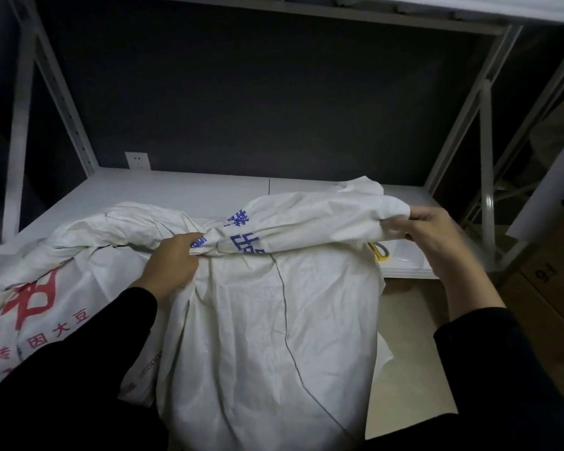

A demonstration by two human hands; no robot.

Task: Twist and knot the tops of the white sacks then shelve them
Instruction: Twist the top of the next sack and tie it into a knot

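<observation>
A full white woven sack [267, 336] with blue print stands in front of me, leaning against the white shelf [183, 190]. Its loose top [310, 219] is stretched sideways to the right and gathered into a twist at the neck. My left hand [171, 262] grips the bunched neck. My right hand [433, 227] pinches the far end of the top near the shelf's right side. A second white sack [39, 288] with red print lies to the left, partly on the shelf and partly under my left sleeve.
A yellow-handled tool [380, 250] lies on the shelf behind the sack top. White uprights frame the shelf at left [23, 125] and right [485, 141]. Cardboard boxes [547, 278] stand at right. A wall socket [138, 160] sits at the back.
</observation>
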